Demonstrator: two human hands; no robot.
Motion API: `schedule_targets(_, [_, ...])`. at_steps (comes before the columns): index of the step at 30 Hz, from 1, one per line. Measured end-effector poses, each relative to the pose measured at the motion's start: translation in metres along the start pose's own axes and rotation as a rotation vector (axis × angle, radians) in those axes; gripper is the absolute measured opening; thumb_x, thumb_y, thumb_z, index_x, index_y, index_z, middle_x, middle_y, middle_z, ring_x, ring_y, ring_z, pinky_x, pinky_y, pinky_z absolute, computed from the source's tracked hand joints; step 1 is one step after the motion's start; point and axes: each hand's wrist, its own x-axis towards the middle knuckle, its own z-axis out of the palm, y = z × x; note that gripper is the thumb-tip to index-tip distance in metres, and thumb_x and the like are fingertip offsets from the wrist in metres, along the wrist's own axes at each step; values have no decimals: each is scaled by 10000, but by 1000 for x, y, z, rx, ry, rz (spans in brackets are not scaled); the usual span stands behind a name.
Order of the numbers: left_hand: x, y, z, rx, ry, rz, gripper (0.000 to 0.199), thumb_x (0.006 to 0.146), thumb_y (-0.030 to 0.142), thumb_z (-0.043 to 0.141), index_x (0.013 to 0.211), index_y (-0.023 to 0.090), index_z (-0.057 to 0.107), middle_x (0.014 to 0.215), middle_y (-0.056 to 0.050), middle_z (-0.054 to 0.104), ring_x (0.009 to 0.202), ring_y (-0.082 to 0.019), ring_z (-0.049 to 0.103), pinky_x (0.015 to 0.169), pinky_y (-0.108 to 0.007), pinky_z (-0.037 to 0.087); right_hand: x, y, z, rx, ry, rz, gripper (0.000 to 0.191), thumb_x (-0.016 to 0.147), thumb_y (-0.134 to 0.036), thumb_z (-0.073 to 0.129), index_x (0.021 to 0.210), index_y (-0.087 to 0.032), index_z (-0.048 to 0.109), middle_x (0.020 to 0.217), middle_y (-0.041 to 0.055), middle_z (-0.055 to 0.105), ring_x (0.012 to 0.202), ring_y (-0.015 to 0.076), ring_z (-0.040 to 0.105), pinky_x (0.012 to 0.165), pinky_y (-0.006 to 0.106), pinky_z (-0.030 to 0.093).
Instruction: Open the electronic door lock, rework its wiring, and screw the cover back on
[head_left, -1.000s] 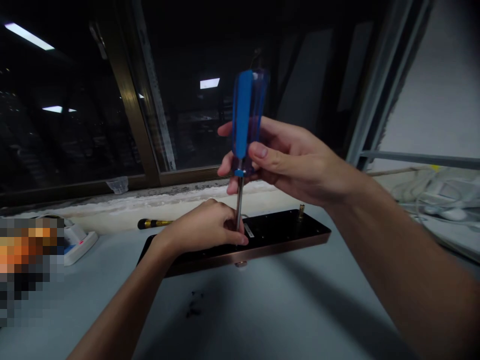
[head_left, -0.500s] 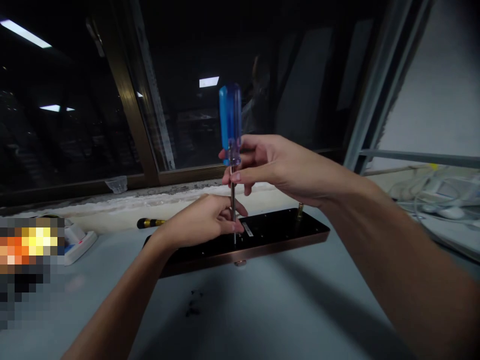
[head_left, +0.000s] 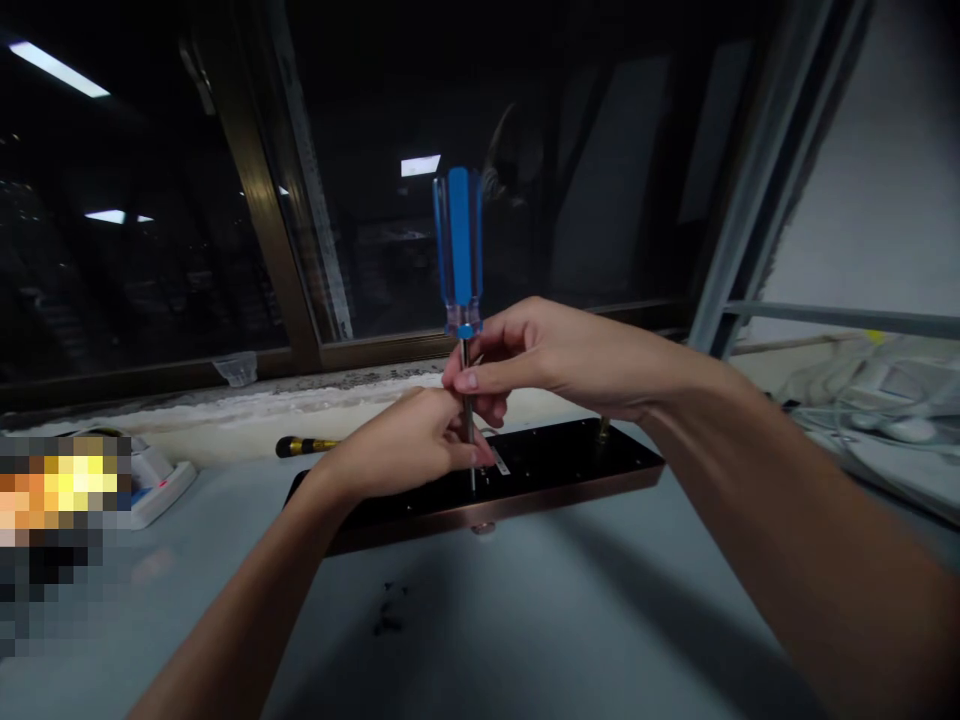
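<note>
A screwdriver [head_left: 459, 245] with a clear and blue handle stands upright, its tip down at the front edge of a long black panel [head_left: 562, 450] with a copper-coloured side. My right hand [head_left: 540, 355] pinches the metal shaft just below the handle. Lower down, my left hand [head_left: 416, 440] closes its thumb and fingers around the shaft near the tip. A small white label [head_left: 500, 461] sits on the panel beside those fingertips. Whether a screw is under the tip is too small to tell. A brass-coloured post [head_left: 603, 430] rises from the panel's right end.
Small dark screws [head_left: 388, 625] lie on the table [head_left: 525, 630] in front. Behind my left wrist rests a black and yellow screwdriver [head_left: 304, 446]. A white power strip [head_left: 161, 497] is at the left, cables [head_left: 862, 390] at the right. A plastic cup [head_left: 237, 368] stands on the sill.
My right hand has slid from the handle's base down onto the shaft, its fingers drawn closer together. The screwdriver handle has turned, its blue stripe now facing me. My left hand stays at the shaft.
</note>
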Motion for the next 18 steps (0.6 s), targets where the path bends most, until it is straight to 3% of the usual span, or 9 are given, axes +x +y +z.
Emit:
schedule_targets(4, [-2,-4,-2,0,-55,-14,222,739,169,532,959,146,536,862,-28,637,769,-137,601,685,-245,460,1,-1,2,-156,104,-25,170,724,-213,620,568,-159,581,529,-19,559,529,98,542,521,220,442])
schedule_targets(8, [-5,-3,-9,57,-17,-28,306,714,229,583,1009,159,547,957,-42,624,854,-170,583,722,-274,450,3,-6,9,-208,149,-25,170,695,-214,651,550,-172,574,523,-10,578,504,114,557,479,228,441])
schedule_targets(11, [-9,2,-16,108,-41,-40,262,727,254,573,977,175,578,950,-18,629,855,-160,578,732,-257,435,1,-10,11,-234,181,-31,187,712,-217,643,543,-173,577,509,-6,571,499,115,551,471,233,443])
schedule_targets(14, [-14,8,-23,283,-66,-118,242,724,298,573,941,195,604,881,4,640,781,-151,580,660,-233,418,-5,-14,7,-245,272,-86,182,730,-231,640,562,-168,609,525,-2,580,510,104,550,490,222,455])
schedule_targets(18, [-29,14,-24,580,42,-175,171,761,265,508,883,216,617,812,2,635,729,-155,562,618,-235,381,-15,-18,-5,-186,462,-153,117,713,-251,666,634,-165,660,566,-1,623,528,90,579,472,174,463])
